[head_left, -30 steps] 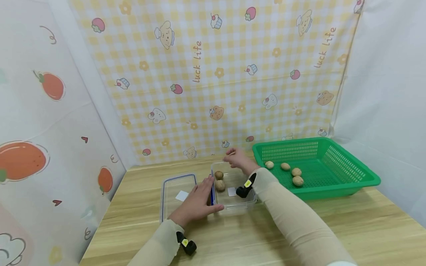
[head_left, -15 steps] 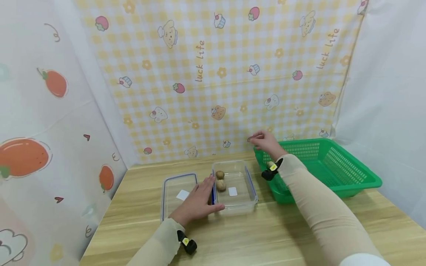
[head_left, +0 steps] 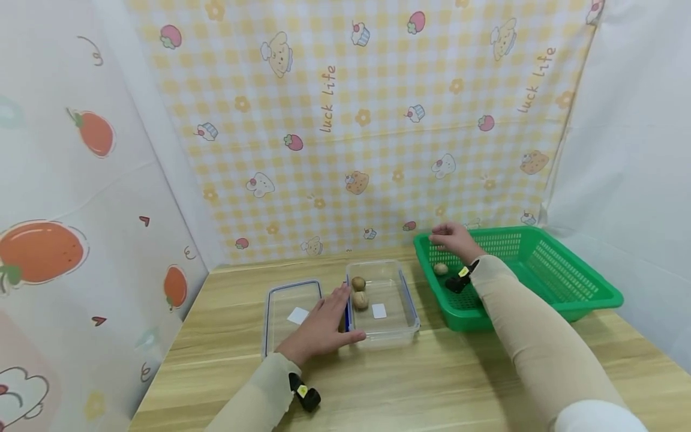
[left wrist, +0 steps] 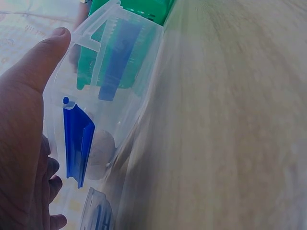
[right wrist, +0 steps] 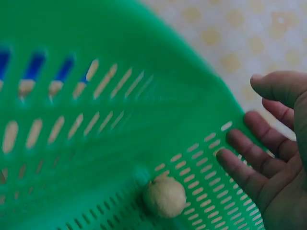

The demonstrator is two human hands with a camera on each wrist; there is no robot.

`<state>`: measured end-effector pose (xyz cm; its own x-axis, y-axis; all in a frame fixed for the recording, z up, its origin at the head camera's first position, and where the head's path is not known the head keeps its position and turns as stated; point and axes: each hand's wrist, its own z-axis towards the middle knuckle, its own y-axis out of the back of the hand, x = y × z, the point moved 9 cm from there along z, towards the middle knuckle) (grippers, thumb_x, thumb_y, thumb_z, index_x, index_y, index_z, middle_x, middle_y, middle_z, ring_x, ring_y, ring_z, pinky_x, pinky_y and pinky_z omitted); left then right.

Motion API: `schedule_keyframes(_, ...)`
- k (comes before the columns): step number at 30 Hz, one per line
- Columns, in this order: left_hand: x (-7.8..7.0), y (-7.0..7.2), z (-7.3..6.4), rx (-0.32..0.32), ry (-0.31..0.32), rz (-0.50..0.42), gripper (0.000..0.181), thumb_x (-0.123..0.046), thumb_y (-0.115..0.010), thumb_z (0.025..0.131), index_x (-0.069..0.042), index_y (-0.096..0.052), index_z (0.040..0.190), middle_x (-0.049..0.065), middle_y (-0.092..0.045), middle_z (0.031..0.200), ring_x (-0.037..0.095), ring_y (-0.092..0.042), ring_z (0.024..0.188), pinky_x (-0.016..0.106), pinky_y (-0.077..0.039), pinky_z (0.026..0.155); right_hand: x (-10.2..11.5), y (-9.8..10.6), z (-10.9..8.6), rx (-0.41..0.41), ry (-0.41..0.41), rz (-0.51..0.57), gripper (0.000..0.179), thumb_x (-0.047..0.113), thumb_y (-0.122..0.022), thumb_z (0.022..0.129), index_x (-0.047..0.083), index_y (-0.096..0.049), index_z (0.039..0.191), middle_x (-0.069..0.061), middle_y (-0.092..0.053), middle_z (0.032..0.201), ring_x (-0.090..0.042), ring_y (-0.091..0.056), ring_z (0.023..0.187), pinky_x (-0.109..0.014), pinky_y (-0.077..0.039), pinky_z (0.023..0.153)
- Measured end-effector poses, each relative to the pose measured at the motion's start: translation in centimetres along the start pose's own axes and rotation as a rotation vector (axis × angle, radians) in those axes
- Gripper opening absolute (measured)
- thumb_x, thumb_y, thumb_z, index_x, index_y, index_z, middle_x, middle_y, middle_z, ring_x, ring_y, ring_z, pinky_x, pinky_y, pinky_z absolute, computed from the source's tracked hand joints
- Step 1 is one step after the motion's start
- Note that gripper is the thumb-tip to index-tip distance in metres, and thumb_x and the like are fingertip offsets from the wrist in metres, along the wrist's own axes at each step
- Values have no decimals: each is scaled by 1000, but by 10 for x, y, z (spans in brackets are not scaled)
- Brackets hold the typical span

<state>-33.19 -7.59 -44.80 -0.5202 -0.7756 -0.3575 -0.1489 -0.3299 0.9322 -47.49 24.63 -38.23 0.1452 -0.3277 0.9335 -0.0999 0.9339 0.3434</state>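
Note:
My left hand (head_left: 321,327) lies against the left side of a clear plastic food container (head_left: 396,333), its fingers straight along the rim and the thumb at the front corner. The left wrist view shows a blue clip (left wrist: 76,143) on that side. Inside the container, two walnuts (head_left: 360,300) sit along the left wall. My right hand (head_left: 456,240) hovers over the left part of a green plastic basket (head_left: 585,297), holding nothing, with fingers loosely bent. Below it, a walnut (right wrist: 165,196) rests in the basket's corner. My right forearm hides part of the basket floor.
A clear lid with a blue seal (head_left: 291,285) lies on the wooden table (head_left: 216,336) left of the container, partly under my left hand. A checked cloth (head_left: 378,150) hangs behind the table, with white sheets on both sides.
My right hand has moved right, from above the container to over the basket, and come down slightly. The left hand keeps its place at the container.

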Motion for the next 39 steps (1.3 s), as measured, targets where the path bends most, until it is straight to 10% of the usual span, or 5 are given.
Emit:
schedule_keyframes(27,1,1,1,-4,8,0,113,-82,-49,86,-13,-3,164,3,-5,170,22,-8,156,52,-13,123,-69,11,7,122,-132,-202,37,23,-76,91,-1,-63,116,-13,-65,107,-27,-62,94,-40,-57,72)
schedule_keyframes(39,1,1,1,-9,-2,-7,112,-81,-49,87,-14,-6,164,3,-6,170,20,-9,156,53,-15,123,-60,-4,-4,207,-93,-385,37,22,-78,88,-3,-65,112,-15,-64,104,-25,-59,87,-37,-52,71)
